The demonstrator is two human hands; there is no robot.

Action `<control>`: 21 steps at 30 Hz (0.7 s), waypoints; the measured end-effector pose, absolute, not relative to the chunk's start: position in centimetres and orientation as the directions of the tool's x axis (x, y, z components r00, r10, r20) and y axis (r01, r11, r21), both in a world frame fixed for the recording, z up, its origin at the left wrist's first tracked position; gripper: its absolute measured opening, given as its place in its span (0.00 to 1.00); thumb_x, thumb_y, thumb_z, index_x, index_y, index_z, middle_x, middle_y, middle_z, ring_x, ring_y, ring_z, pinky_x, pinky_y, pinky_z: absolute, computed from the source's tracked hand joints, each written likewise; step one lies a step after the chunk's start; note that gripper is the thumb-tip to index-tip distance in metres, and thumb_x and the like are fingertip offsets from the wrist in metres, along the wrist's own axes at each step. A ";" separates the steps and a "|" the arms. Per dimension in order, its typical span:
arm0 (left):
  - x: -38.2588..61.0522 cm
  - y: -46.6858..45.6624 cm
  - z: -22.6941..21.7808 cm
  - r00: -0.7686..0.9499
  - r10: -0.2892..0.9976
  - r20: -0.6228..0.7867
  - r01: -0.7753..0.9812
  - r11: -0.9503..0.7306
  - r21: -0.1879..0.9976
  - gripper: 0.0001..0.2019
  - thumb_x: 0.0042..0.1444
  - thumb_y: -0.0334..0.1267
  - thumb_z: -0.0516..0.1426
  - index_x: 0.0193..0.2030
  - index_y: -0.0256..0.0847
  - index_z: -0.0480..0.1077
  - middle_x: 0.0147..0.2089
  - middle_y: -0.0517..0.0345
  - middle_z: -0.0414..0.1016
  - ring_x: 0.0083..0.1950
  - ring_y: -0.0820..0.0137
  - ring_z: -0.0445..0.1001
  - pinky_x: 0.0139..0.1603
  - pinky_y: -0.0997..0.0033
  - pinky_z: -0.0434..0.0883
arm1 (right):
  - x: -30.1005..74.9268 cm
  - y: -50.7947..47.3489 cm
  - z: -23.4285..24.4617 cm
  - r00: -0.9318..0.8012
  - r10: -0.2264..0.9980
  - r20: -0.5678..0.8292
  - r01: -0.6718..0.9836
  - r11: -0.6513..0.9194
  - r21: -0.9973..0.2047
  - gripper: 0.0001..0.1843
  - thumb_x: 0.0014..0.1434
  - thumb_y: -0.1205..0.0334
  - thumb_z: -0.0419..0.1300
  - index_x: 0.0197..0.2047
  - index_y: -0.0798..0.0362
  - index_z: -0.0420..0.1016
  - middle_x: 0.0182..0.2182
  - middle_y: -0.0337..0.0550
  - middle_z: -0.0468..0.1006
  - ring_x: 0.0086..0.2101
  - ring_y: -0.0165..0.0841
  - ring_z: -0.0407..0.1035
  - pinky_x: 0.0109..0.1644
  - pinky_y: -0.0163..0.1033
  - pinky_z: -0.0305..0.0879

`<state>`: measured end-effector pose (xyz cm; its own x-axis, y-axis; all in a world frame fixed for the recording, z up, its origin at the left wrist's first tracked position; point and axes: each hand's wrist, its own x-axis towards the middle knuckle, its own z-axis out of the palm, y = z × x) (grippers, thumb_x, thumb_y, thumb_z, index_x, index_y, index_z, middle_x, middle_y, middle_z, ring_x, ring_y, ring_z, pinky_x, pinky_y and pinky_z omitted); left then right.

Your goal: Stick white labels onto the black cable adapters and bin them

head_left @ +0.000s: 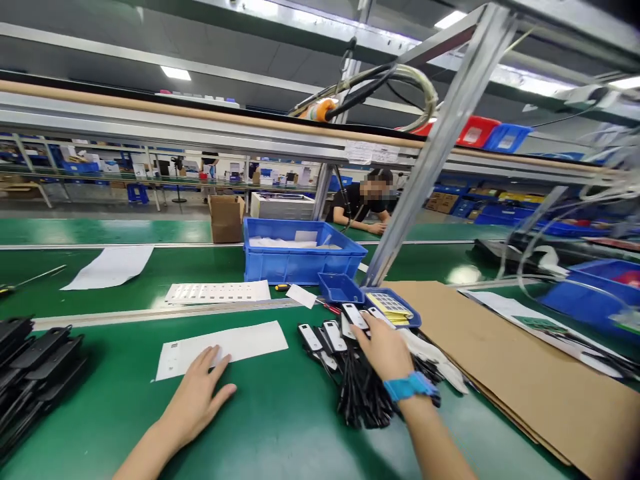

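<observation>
My left hand lies flat and open on the green table, its fingertips on the lower edge of a white label sheet. My right hand, with a blue wristband, reaches over a heap of black lanyard tags with white-faced heads. Its fingers are curled around one of the tags near the top of the heap. A small blue tray holding yellow and white sheets sits just beyond the right hand.
A big blue bin stands behind, another label sheet to its left. Black parts are stacked at the left edge. Brown cardboard lies to the right. A slanted metal post rises from the table. A person sits across the line.
</observation>
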<state>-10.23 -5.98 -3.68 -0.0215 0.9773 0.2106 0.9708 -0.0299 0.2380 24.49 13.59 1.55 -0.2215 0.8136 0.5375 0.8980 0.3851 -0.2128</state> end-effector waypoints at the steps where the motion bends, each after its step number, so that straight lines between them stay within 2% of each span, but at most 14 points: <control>1: -9.7 -6.2 -3.6 -0.007 0.985 0.170 0.967 -0.037 0.254 0.26 0.63 0.55 0.47 0.66 0.49 0.57 0.70 0.47 0.52 0.69 0.52 0.52 0.66 0.45 0.58 | 24.2 14.3 1.4 -0.248 0.820 0.515 0.911 0.378 -0.163 0.16 0.60 0.61 0.54 0.46 0.63 0.74 0.39 0.63 0.77 0.39 0.50 0.72 0.43 0.51 0.69; 2: -9.3 -6.4 -3.6 0.012 0.991 0.130 0.961 -0.048 0.272 0.28 0.63 0.56 0.46 0.67 0.49 0.54 0.71 0.46 0.48 0.70 0.51 0.48 0.67 0.44 0.55 | 23.5 14.7 1.4 -0.284 0.807 0.518 0.904 0.405 -0.136 0.16 0.60 0.62 0.53 0.46 0.62 0.74 0.40 0.63 0.77 0.40 0.50 0.72 0.44 0.52 0.68; 4: -8.7 -6.7 -3.6 0.037 0.997 0.073 0.950 -0.058 0.306 0.32 0.62 0.59 0.46 0.69 0.47 0.49 0.72 0.44 0.41 0.71 0.50 0.41 0.68 0.42 0.50 | 20.3 14.4 1.7 -0.374 0.730 0.572 0.816 0.552 -0.170 0.16 0.61 0.62 0.52 0.47 0.61 0.74 0.43 0.61 0.76 0.42 0.49 0.71 0.47 0.52 0.67; 6: -8.5 -6.9 -3.8 0.045 0.998 0.046 0.943 -0.057 0.326 0.36 0.60 0.61 0.46 0.70 0.45 0.47 0.72 0.43 0.38 0.72 0.49 0.37 0.69 0.42 0.47 | 15.4 12.9 2.2 -0.496 0.636 0.591 0.620 0.736 -0.273 0.15 0.62 0.62 0.51 0.46 0.58 0.75 0.43 0.55 0.77 0.44 0.46 0.71 0.50 0.50 0.67; 8: -8.4 -7.0 -3.9 0.044 0.998 0.037 0.940 -0.054 0.336 0.38 0.59 0.62 0.46 0.70 0.43 0.46 0.72 0.41 0.37 0.71 0.47 0.36 0.69 0.40 0.46 | 9.6 10.7 2.2 -0.637 0.550 0.539 0.384 0.834 -0.397 0.12 0.61 0.64 0.53 0.43 0.55 0.76 0.40 0.50 0.78 0.43 0.42 0.72 0.49 0.47 0.68; 11: -8.3 -7.1 -3.7 0.054 0.996 0.071 0.938 -0.075 0.339 0.38 0.59 0.62 0.48 0.69 0.42 0.47 0.72 0.41 0.39 0.71 0.46 0.38 0.68 0.38 0.47 | 1.4 7.4 1.3 -0.773 0.458 0.439 0.193 0.829 -0.525 0.07 0.55 0.71 0.59 0.35 0.55 0.78 0.32 0.43 0.78 0.36 0.37 0.73 0.42 0.41 0.70; 14: -8.3 -7.1 -3.5 0.073 0.989 0.125 0.930 -0.113 0.349 0.37 0.58 0.61 0.49 0.69 0.45 0.48 0.72 0.45 0.43 0.71 0.47 0.39 0.68 0.38 0.46 | -3.9 5.1 -0.2 -0.789 0.445 0.423 0.162 0.816 -0.555 0.08 0.52 0.73 0.59 0.33 0.56 0.78 0.28 0.39 0.76 0.31 0.33 0.73 0.36 0.36 0.68; 17: -8.4 -7.2 -3.6 0.084 0.988 0.128 0.911 -0.128 0.392 0.37 0.58 0.63 0.47 0.69 0.44 0.49 0.71 0.45 0.47 0.71 0.48 0.42 0.69 0.40 0.45 | -6.1 4.0 -1.2 -0.775 0.473 0.419 0.155 0.786 -0.599 0.08 0.51 0.75 0.57 0.31 0.56 0.77 0.28 0.38 0.74 0.30 0.33 0.72 0.35 0.36 0.67; 21: -8.6 -7.2 -4.0 0.089 0.989 0.115 0.895 -0.130 0.426 0.39 0.58 0.64 0.45 0.70 0.42 0.46 0.71 0.43 0.45 0.71 0.48 0.43 0.69 0.40 0.46 | -6.6 3.7 -1.4 -0.764 0.503 0.405 0.116 0.724 -0.680 0.08 0.52 0.74 0.57 0.26 0.54 0.74 0.25 0.38 0.72 0.28 0.33 0.70 0.34 0.36 0.66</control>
<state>-8.57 -7.22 -4.02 0.0890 0.9894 0.1148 0.8953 -0.1300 0.4260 -6.59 3.69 -1.37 -0.7635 0.5032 0.4047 0.1164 0.7237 -0.6802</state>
